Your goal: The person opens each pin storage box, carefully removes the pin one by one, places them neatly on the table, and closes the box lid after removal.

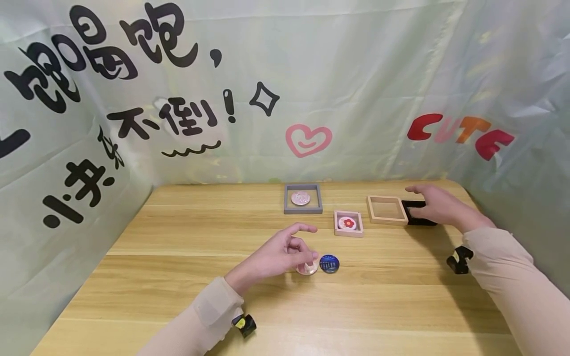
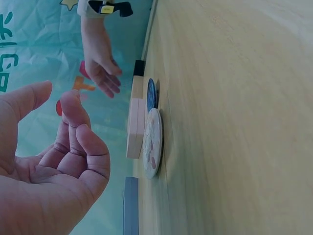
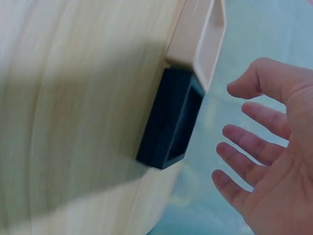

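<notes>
My left hand (image 1: 285,252) hovers over a round pinkish badge (image 1: 307,267), fingers loosely bent and nothing between them. In the left wrist view a gap shows between that hand and the badge (image 2: 153,143). Beside it lies a smaller dark blue badge (image 1: 329,264). Above a small black square frame (image 1: 420,220) is my right hand (image 1: 438,206), its fingers spread and holding nothing. The right wrist view shows the hand apart from the black frame (image 3: 168,120). Touching that frame's left side is a light wooden frame (image 1: 387,220).
A grey square frame (image 1: 303,210) at the back surrounds a pale pink badge (image 1: 300,198). Nearer, a small pink frame (image 1: 349,234) holds a white badge with a red flower (image 1: 347,223). Fabric walls (image 1: 356,74) border the wooden table (image 1: 178,257) at the back and sides.
</notes>
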A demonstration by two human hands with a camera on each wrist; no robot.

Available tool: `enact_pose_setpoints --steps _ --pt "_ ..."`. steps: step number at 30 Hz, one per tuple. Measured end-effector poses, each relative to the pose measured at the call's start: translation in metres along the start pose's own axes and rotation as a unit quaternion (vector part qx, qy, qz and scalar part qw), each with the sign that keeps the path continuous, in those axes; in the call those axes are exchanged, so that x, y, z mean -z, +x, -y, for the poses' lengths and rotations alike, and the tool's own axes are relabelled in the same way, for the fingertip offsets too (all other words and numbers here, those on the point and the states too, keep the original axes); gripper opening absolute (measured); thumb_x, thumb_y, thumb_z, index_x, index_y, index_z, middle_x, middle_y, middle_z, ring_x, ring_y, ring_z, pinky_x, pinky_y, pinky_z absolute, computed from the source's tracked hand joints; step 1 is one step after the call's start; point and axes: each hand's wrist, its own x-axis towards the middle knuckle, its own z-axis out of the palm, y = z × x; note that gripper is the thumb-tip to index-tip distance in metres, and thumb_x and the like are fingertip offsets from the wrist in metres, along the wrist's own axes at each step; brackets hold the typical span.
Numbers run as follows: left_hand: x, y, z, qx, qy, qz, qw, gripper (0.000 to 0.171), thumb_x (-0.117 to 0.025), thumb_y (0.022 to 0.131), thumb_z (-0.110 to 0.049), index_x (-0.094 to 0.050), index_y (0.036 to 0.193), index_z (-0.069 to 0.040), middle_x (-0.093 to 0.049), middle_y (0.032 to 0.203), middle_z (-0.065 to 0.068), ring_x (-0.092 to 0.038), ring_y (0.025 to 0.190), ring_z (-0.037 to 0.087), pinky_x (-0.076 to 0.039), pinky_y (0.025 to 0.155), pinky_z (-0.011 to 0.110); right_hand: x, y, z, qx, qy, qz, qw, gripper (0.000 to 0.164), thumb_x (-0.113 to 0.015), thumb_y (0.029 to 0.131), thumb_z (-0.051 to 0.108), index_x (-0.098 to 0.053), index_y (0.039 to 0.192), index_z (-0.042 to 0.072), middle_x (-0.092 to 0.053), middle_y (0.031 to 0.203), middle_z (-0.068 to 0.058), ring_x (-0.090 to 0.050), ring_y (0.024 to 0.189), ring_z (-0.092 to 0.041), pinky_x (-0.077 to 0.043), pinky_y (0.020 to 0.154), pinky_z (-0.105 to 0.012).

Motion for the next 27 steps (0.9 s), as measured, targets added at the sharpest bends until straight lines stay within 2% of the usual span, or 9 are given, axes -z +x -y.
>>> enact_pose_setpoints --steps 3,9,13,22,27 --pt "0.001 0.000 0.000 -0.001 0.002 -0.002 1.0000 0.061 -0.074 0.102 -0.016 -0.046 0.156 -0.020 -0.076 0.100 0.019 -0.070 0.075 0.019 -0.062 0.075 0.031 0.001 0.001 0.011 0.003 -0.003 -0.003 1.000 0.065 -0.072 0.096 0.010 -0.046 0.150 -0.017 -0.052 0.146 -0.044 -0.051 0.133 -0.063 -0.047 0.106 -0.073" --pt "0.003 0.003 -0.001 0.000 0.013 -0.015 0.9998 0.060 -0.075 0.101 -0.016 -0.048 0.155 -0.020 -0.077 0.097 0.013 -0.068 0.075 0.017 -0.059 0.072 0.032 -0.001 0.004 0.033 0.013 -0.012 -0.014 1.000 0.063 -0.073 0.098 0.013 -0.049 0.150 -0.014 -0.054 0.148 -0.040 -0.053 0.133 -0.059 -0.048 0.107 -0.072" --pt "0.004 0.006 -0.002 0.006 0.023 -0.023 0.9995 0.060 -0.076 0.101 -0.019 -0.049 0.155 -0.021 -0.077 0.100 0.015 -0.068 0.075 0.018 -0.059 0.072 0.033 -0.003 0.005 0.047 0.026 -0.002 -0.022 0.999 0.064 -0.074 0.097 0.014 -0.050 0.150 -0.012 -0.056 0.147 -0.039 -0.054 0.133 -0.058 -0.048 0.107 -0.071" --pt "0.007 0.015 -0.004 0.009 0.053 -0.030 0.9981 0.060 -0.076 0.101 -0.024 -0.049 0.155 -0.023 -0.078 0.101 0.015 -0.071 0.076 0.026 -0.063 0.077 0.045 -0.011 0.006 0.077 0.057 0.015 -0.039 0.997 0.062 -0.075 0.095 0.016 -0.054 0.146 -0.012 -0.060 0.144 -0.036 -0.059 0.130 -0.054 -0.049 0.108 -0.069" --pt "0.009 0.021 -0.004 0.006 0.079 -0.036 0.9962 0.058 -0.076 0.102 -0.026 -0.050 0.153 -0.021 -0.078 0.098 0.010 -0.070 0.074 0.020 -0.062 0.079 0.045 -0.015 0.006 0.096 0.057 0.030 -0.029 0.998 0.060 -0.073 0.097 0.017 -0.055 0.146 -0.011 -0.062 0.142 -0.035 -0.061 0.127 -0.054 -0.052 0.104 -0.067"
